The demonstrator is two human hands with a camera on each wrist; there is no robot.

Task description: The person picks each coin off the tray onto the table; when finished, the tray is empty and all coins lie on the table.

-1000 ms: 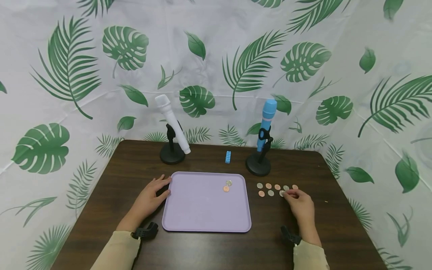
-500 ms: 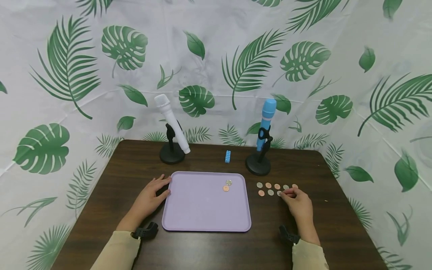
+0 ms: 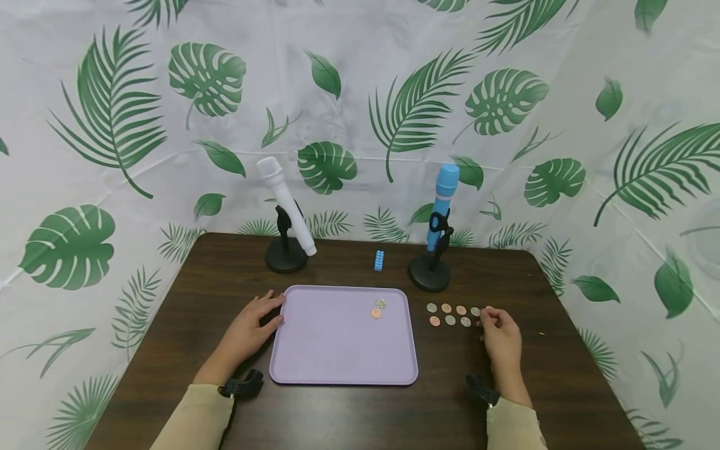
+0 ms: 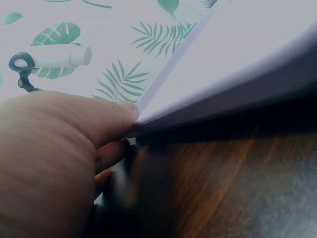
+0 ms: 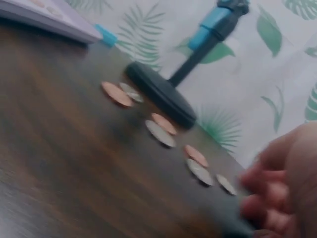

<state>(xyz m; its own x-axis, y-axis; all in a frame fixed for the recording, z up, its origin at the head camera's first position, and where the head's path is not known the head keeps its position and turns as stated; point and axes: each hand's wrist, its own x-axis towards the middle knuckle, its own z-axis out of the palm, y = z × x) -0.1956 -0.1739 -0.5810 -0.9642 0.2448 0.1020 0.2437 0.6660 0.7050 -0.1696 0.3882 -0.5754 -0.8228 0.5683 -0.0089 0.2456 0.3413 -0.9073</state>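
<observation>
My left hand (image 3: 251, 331) lies at the left rim of a lilac tray (image 3: 343, 350), its fingers fairly straight and touching the edge. In the left wrist view, the thumb (image 4: 111, 116) meets the tray's side. Two rows of copper and silver coins lie on the table right of the tray. My right hand (image 3: 502, 340) is at their right end, fingers bent, beside a silver coin (image 3: 475, 311) and partly covering a copper coin (image 3: 490, 308). Its fingers (image 5: 267, 161) are blurred in the right wrist view, with no coin visible between them. A silver coin (image 3: 465, 322) ends the front row.
Inside the tray, a silver coin (image 3: 380, 304) and a copper coin (image 3: 375, 313) lie near the back right. Behind it stand a white microphone (image 3: 287, 203) and a blue microphone (image 3: 444, 194) on black stands, with a blue toy brick (image 3: 379, 260) between them.
My right hand slid a silver coin slightly left in the front row, let it go, and moved back toward the rear row's right end. My left hand has stayed at the tray.
</observation>
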